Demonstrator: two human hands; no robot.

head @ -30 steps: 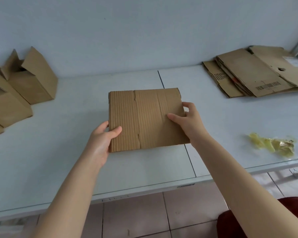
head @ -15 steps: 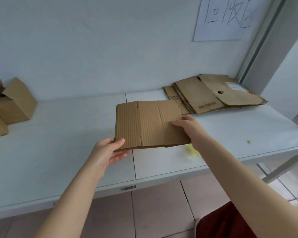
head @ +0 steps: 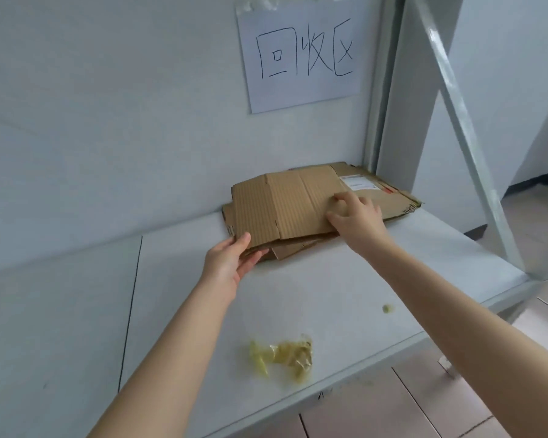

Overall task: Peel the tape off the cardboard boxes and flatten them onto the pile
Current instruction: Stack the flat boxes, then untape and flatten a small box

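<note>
Head view: the flattened box lies on the pile at the table's back. The left hand pinches its near corner; the right hand grips its right edge, fingers curled.

The white table bears a cardboard pile at the back, crumpled yellow tape near its front edge.

One wide-angle view, worn on the person's head, looks forward and down across the white flat desk toward the pale wall and its white paper sheet with handwritten characters. It sits close: both forearms enter from the bottom edge, reaching to the stack of flattened brown cardboard at mid-frame.
</note>
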